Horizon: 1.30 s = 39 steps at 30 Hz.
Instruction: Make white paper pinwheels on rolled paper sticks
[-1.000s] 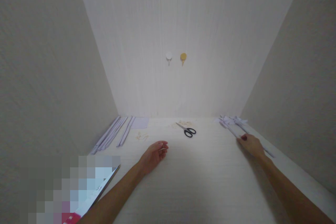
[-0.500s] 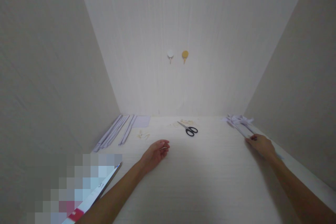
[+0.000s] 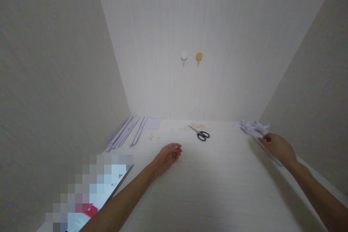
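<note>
My left hand (image 3: 167, 157) rests above the middle of the white table, palm turned inward, fingers loosely curled and apart. A thin pale line shows at its fingertips, too small to name. On the far right, my right hand (image 3: 278, 146) pinches its thumb and fingers at a lavender paper strip (image 3: 261, 129). This strip comes from a frilled lavender paper bundle (image 3: 251, 125) by the back right corner. Below the right hand a straight paper stick (image 3: 257, 141) slants toward me, partly hidden. Black-handled scissors (image 3: 200, 134) lie near the back, between the hands.
Several rolled lavender paper sticks (image 3: 122, 134) lie at the back left, beside a flat lavender sheet (image 3: 152, 123). Rubber bands (image 3: 154, 137) lie nearby, more behind the scissors. A lit screen (image 3: 114, 185) stands front left. White (image 3: 184, 56) and yellow (image 3: 199, 57) hooks are on the wall.
My right hand has risen slightly from the paper sticks and turned, with a strip bending at its fingertips. The whole view has shifted a little; my left hand keeps its pose.
</note>
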Tool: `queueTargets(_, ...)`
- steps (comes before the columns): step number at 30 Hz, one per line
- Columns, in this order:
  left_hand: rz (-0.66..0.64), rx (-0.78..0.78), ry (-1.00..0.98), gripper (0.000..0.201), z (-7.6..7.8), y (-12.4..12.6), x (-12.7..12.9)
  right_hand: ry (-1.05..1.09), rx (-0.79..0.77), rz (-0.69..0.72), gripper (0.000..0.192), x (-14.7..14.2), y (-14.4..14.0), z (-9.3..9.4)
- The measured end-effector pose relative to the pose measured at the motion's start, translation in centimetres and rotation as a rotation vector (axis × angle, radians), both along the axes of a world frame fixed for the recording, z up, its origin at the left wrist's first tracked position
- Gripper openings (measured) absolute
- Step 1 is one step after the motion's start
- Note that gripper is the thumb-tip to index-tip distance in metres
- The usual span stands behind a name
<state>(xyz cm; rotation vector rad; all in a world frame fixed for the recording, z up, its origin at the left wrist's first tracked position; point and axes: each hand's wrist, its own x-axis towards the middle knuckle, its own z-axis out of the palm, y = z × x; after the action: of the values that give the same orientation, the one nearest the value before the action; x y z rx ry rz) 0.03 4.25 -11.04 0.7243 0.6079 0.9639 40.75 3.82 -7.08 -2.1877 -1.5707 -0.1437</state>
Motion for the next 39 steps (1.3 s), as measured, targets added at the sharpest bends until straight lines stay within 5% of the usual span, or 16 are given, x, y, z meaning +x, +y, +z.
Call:
queueTargets(5, 0.008, 0.038, 0.011, 0.011, 0.0, -0.1, 0.1, -0.128, -0.062, 0.289, 0.026, -9.3, 0.1, 2.0)
queueTargets(10, 0.015, 0.056, 0.014, 0.012, -0.1, -0.3, 0.2, -0.185, -0.123, 0.465, 0.029, -18.9, -1.0, -0.3)
queueTargets(14, 0.01, 0.076, 0.019, 0.013, -0.2, -0.3, 0.3, -0.206, -0.151, 0.523, 0.028, -23.1, -1.6, -2.7)
queueTargets(30, 0.012, 0.159, 0.125, 0.017, -0.6, -0.4, 0.4, -0.244, -0.119, 0.546, 0.027, -23.9, -1.7, -4.2)
queueTargets(35, 0.05, 0.23, 0.4, 0.014, 0.2, 0.9, 0.6, -0.239, -0.111, 0.558, 0.026, -23.7, -1.5, -4.4)
queueTargets(39, 0.136, 0.332, 0.77, 0.009, 2.5, 5.7, -1.2, -0.229, -0.105, 0.571, 0.026, -23.6, -1.4, -4.7)
